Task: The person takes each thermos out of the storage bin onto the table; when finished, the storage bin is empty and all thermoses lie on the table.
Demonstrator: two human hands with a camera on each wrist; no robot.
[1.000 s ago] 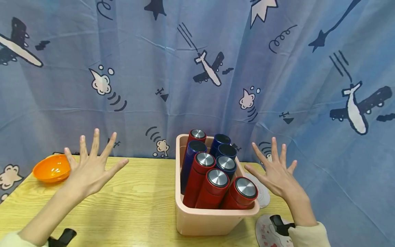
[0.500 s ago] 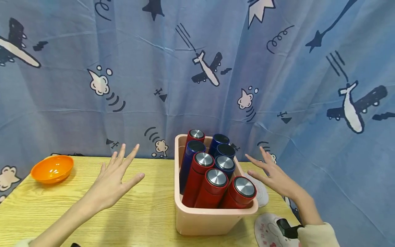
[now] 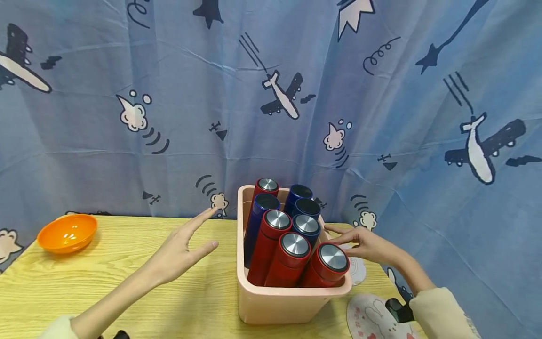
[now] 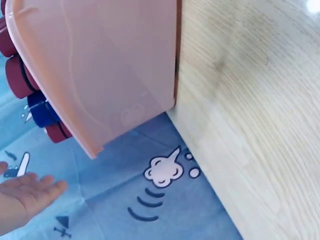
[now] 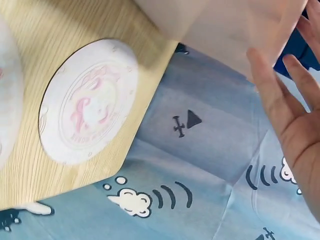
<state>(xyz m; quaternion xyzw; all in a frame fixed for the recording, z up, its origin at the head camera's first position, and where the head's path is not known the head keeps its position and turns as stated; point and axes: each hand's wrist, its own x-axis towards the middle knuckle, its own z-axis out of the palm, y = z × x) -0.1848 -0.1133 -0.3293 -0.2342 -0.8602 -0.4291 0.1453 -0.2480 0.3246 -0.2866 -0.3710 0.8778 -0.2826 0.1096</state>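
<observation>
A pale pink bin [image 3: 279, 306] stands on the wooden table, packed with upright red flasks [image 3: 268, 245] and blue flasks [image 3: 256, 226]. Most lids are brushed silver, some are dark. My right hand [image 3: 368, 245] is at the bin's right rim, fingers reaching over it beside the front-right red flask [image 3: 323, 273]. In the right wrist view its thumb [image 5: 265, 82] lies along the outside of the bin wall. To the left of the bin, my left hand [image 3: 179, 256] hovers over the table with fingers extended and thumb apart, holding nothing.
An orange bowl [image 3: 67, 233] sits at the table's back left. Right of the bin lie a round white mat [image 3: 357, 270] and a larger mat with a rabbit print [image 3: 372, 318]. A blue patterned curtain [image 3: 190, 94] hangs right behind the table.
Both hands, spread wide before, have moved inward toward the bin. The right hand has come down to the rim; the left has swung rightward and turned sideways. The flasks have stayed put.
</observation>
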